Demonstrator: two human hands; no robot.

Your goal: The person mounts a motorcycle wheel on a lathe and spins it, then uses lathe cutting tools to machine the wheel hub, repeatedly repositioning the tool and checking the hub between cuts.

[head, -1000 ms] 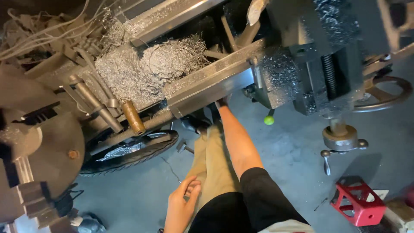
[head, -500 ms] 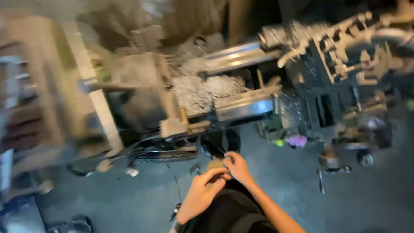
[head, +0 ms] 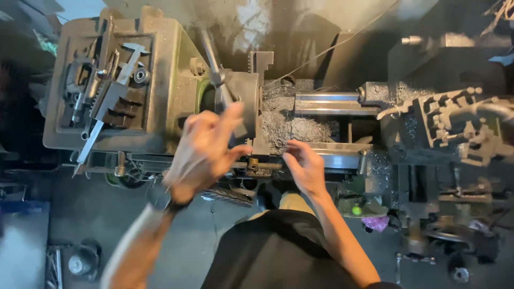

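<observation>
Head view, lathe chuck (head: 251,101) between hands, left hand (head: 206,147) open, right hand (head: 305,166) pinching, contents unclear.

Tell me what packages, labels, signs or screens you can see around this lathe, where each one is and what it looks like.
No package, label, sign or screen shows clearly.
Nearest thing: a crumpled purple bag or wrapper on the floor under the lathe, right of the person's legs; too small to tell more.
Left hand and right hand are at bare metal near the chuck.
</observation>
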